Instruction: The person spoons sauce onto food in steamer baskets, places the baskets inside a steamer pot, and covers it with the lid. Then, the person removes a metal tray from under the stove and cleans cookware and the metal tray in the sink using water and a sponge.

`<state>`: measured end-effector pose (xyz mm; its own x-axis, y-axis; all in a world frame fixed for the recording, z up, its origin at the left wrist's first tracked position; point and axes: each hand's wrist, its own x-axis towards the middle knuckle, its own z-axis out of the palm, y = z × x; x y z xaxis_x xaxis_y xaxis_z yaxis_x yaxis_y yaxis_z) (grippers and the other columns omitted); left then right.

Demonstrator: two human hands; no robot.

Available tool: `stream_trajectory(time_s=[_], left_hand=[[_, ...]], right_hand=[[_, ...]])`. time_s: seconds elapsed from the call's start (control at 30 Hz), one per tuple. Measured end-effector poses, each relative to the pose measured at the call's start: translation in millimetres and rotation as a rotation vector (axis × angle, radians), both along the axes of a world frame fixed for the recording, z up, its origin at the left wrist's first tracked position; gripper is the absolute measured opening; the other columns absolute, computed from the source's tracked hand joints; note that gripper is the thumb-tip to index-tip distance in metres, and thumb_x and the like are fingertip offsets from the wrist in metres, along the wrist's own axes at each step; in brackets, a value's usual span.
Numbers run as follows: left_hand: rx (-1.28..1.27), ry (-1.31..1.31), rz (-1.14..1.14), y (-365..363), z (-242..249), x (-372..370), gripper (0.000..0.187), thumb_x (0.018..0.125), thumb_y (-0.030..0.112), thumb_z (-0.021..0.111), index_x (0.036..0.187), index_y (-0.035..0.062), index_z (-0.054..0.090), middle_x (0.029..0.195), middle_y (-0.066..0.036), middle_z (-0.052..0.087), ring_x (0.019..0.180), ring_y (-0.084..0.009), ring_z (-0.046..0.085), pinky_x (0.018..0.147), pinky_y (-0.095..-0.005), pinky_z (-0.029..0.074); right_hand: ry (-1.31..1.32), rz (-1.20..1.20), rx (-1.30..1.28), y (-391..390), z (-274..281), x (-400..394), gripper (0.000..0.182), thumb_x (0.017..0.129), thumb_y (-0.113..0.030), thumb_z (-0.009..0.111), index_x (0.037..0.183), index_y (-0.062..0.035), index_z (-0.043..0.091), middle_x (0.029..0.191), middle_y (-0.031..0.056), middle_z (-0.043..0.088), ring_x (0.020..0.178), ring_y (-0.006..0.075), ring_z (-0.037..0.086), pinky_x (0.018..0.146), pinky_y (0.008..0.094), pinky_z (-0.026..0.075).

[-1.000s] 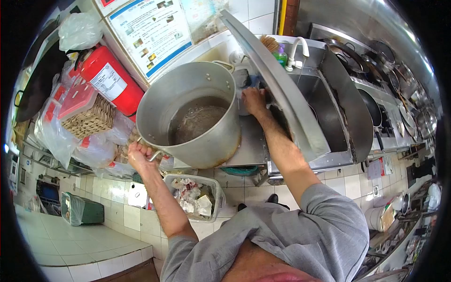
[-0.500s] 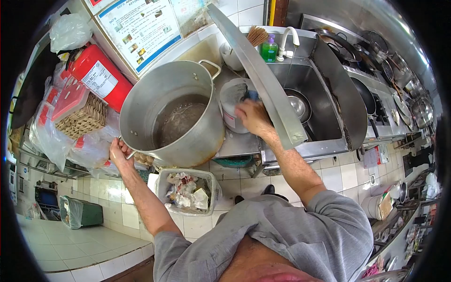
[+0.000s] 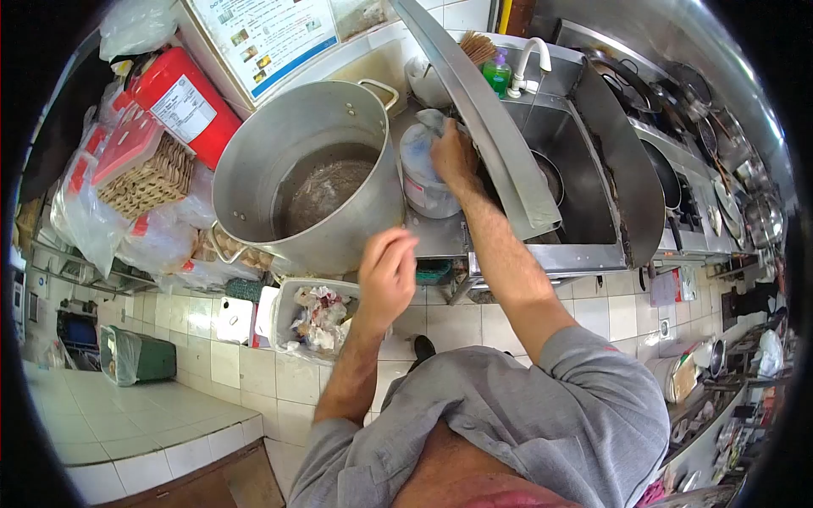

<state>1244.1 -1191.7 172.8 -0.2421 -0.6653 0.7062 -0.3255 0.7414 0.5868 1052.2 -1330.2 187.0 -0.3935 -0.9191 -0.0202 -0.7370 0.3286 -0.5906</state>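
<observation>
A large, dented metal pot [image 3: 309,233] stands on the counter with murky liquid in its bottom. My left hand [image 3: 388,275] is in the air in front of the pot's right side, apart from it, its fingers loosely curled in with nothing seen in them. Right of the pot is a translucent plastic tub [image 3: 430,196] with a lid. Over the tub's top, my right hand [image 3: 455,157] grips a grey cloth [image 3: 434,121]; part of the cloth is hidden behind the fingers.
A slanting metal panel [image 3: 500,140] rises between tub and sink [image 3: 584,207]. Water runs from a white tap [image 3: 532,63] near a green soap bottle [image 3: 498,76]. A pan [image 3: 549,179] lies in the sink. A waste bin [image 3: 279,317] stands below; a fire extinguisher [image 3: 186,106] is left.
My left hand has let go of the pot's near handle and moved right. My right hand has shifted up toward the back of the tub, now with the cloth in it.
</observation>
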Motion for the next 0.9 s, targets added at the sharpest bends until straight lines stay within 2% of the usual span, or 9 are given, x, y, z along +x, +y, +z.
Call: stream_trajectory(time_s=[0.03, 0.1, 0.2, 0.33, 0.37, 0.47, 0.57, 0.6, 0.9], left_hand=[[0.065, 0.05, -0.084, -12, 1, -17, 0.014, 0.082, -0.002, 0.051, 0.091, -0.0006, 0.061, 0.094, -0.015, 0.06, 0.085, -0.0312, 0.059, 0.076, -0.037, 0.047], [0.004, -0.046, -0.027, -56, 0, -42, 0.015, 0.082, -0.002, 0.048, 0.092, -0.0028, 0.059, 0.093, -0.018, 0.06, 0.085, -0.0342, 0.059, 0.076, -0.0379, 0.047], [0.239, -0.217, 0.069, -116, 12, -83, 0.018, 0.081, 0.003, 0.05, 0.095, -0.0017, 0.06, 0.094, -0.02, 0.06, 0.084, -0.0368, 0.059, 0.075, -0.0385, 0.047], [0.332, -0.256, -0.006, -208, -44, -135, 0.025, 0.08, 0.016, 0.052, 0.09, -0.0039, 0.062, 0.088, -0.026, 0.062, 0.083, -0.041, 0.06, 0.074, -0.0428, 0.048], [0.081, -0.323, -0.042, -204, -31, -137, 0.033, 0.086, 0.026, 0.047, 0.093, -0.003, 0.062, 0.087, -0.022, 0.064, 0.081, -0.0351, 0.063, 0.071, -0.0392, 0.049], [0.124, -0.367, 0.001, -197, -17, -140, 0.032, 0.086, 0.025, 0.048, 0.093, -0.003, 0.062, 0.087, -0.021, 0.064, 0.081, -0.0343, 0.063, 0.071, -0.0387, 0.049], [0.168, -0.372, 0.031, -194, -11, -138, 0.031, 0.086, 0.024, 0.049, 0.093, -0.003, 0.061, 0.087, -0.021, 0.064, 0.081, -0.0336, 0.063, 0.072, -0.0383, 0.049], [0.174, -0.37, 0.039, -194, -10, -137, 0.031, 0.085, 0.024, 0.049, 0.093, -0.003, 0.061, 0.087, -0.021, 0.064, 0.081, -0.0334, 0.063, 0.072, -0.0381, 0.049], [0.224, -0.372, 0.095, -195, 1, -130, 0.028, 0.085, 0.021, 0.051, 0.094, -0.0029, 0.061, 0.088, -0.019, 0.064, 0.082, -0.0312, 0.062, 0.072, -0.0368, 0.048]], right_hand=[[-0.079, -0.026, 0.017, 0, -1, -2, 0.047, 0.081, -0.013, 0.053, 0.126, -0.0051, 0.042, 0.118, 0.0263, 0.051, 0.112, 0.0395, 0.048, 0.095, 0.0468, 0.036], [0.14, -0.104, -0.755, 11, -36, 4, 0.047, 0.081, -0.011, 0.054, 0.125, -0.0021, 0.042, 0.119, 0.0276, 0.049, 0.115, 0.0417, 0.044, 0.096, 0.0485, 0.034], [-0.128, 0.098, -0.753, 83, -14, 14, 0.045, 0.078, -0.008, 0.055, 0.121, 0.0015, 0.046, 0.118, 0.0273, 0.049, 0.113, 0.0422, 0.044, 0.095, 0.0482, 0.034], [0.14, 0.245, -0.787, 100, -96, -16, 0.048, 0.072, -0.009, 0.065, 0.117, -0.0008, 0.051, 0.111, 0.0228, 0.056, 0.109, 0.0389, 0.05, 0.093, 0.042, 0.04], [0.139, 0.236, -0.786, 105, -114, -23, 0.048, 0.072, -0.009, 0.065, 0.117, -0.0008, 0.051, 0.111, 0.0228, 0.056, 0.109, 0.0389, 0.05, 0.093, 0.042, 0.04], [-0.061, 0.253, -0.821, 143, -129, -33, 0.061, 0.061, 0.009, 0.059, 0.12, -0.0013, 0.047, 0.114, 0.022, 0.054, 0.108, 0.0395, 0.05, 0.094, 0.0435, 0.04], [-0.12, 0.322, -0.791, 178, -115, -50, 0.062, 0.062, 0.011, 0.05, 0.123, 0.0008, 0.045, 0.117, 0.0222, 0.052, 0.111, 0.0377, 0.049, 0.096, 0.0413, 0.038], [-0.122, 0.322, -0.81, 186, -122, -57, 0.066, 0.061, 0.012, 0.058, 0.123, -0.0015, 0.044, 0.115, 0.0215, 0.052, 0.11, 0.0392, 0.048, 0.094, 0.0427, 0.04], [-0.315, 0.05, -0.542, 269, -144, -113, 0.059, 0.067, 0.009, 0.052, 0.125, -0.002, 0.045, 0.118, 0.0207, 0.052, 0.113, 0.0361, 0.048, 0.097, 0.0365, 0.038]])
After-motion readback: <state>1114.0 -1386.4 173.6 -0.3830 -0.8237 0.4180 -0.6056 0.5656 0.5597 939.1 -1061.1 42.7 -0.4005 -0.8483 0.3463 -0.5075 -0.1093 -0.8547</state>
